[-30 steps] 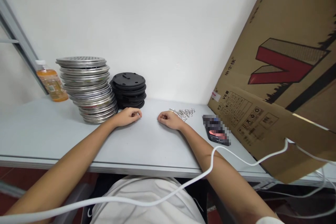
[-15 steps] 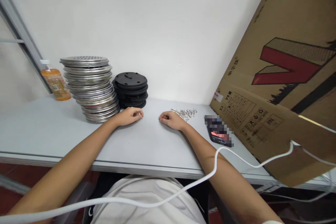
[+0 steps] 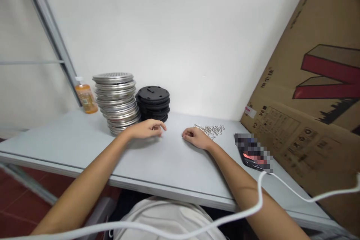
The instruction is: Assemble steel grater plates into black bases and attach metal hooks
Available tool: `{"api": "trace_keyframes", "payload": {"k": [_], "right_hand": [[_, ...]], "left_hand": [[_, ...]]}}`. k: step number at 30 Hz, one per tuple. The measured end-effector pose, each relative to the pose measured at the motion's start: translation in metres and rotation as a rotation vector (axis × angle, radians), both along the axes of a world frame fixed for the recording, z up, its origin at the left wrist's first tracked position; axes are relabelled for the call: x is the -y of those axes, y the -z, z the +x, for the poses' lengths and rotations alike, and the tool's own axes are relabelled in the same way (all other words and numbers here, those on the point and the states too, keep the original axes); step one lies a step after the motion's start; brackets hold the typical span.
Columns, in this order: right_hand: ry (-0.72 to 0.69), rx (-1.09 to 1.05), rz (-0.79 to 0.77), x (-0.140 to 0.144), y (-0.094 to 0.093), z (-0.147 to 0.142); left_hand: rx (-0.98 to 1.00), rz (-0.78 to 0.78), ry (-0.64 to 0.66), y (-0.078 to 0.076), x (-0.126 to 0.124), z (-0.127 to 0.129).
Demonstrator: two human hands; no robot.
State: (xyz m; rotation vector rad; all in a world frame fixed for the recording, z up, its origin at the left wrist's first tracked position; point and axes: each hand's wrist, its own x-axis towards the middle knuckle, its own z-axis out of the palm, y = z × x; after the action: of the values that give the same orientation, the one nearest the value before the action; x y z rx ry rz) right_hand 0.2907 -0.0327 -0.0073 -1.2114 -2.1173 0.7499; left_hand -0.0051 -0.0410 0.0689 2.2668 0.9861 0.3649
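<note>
A person sits at a pale grey surface, seen from their own head looking down along both bare forearms. The left hand hovers just above the surface, its grip released, fingers loosely extended and holding nothing. It lies near the foot of a tall stack of round metal discs, the top one perforated. Just beside that stack, on its right, stands a shorter stack of black round discs, just beyond the left hand's fingertips. The right hand rests on the surface with its fingers curled into a loose fist; whether it encloses anything cannot be told. Just beyond it lies a scatter of small metal clips.

Behind the metal stack an orange bottle stands against the white wall. To the right, a phone lies flat, and a large cardboard box leans over that end. A white cable crosses in front of the right forearm.
</note>
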Motion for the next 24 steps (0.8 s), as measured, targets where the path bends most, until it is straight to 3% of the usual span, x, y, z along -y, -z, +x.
{"api": "trace_keyframes", "payload": {"k": [4, 7, 10, 12, 14, 17, 21, 24], "right_hand": [[-0.011, -0.016, -0.013, 0.000, 0.001, 0.000], [-0.010, -0.016, -0.015, 0.000, 0.001, 0.000], [-0.013, -0.006, -0.018, 0.000, 0.000, 0.000], [-0.013, -0.005, -0.016, 0.000, 0.001, -0.001], [-0.011, -0.007, -0.011, 0.000, 0.001, -0.001], [-0.009, -0.010, 0.002, 0.000, 0.002, -0.001], [-0.008, -0.022, -0.003, -0.001, 0.001, -0.002], [-0.005, -0.025, -0.020, 0.000, 0.000, -0.002]], "left_hand": [[0.006, 0.120, -0.099, -0.080, 0.046, -0.023], [0.085, 0.384, -0.260, -0.139, 0.061, -0.050], [0.021, 0.660, -0.425, -0.182, 0.043, -0.082], [-0.268, 0.623, -0.440, -0.201, 0.015, -0.104], [-0.424, 0.525, -0.457, -0.212, -0.017, -0.124], [-0.495, 0.374, -0.513, -0.217, -0.055, -0.143], [-0.498, 0.187, -0.629, -0.210, -0.072, -0.139], [-0.542, 0.173, -0.618, -0.201, -0.077, -0.128]]}}
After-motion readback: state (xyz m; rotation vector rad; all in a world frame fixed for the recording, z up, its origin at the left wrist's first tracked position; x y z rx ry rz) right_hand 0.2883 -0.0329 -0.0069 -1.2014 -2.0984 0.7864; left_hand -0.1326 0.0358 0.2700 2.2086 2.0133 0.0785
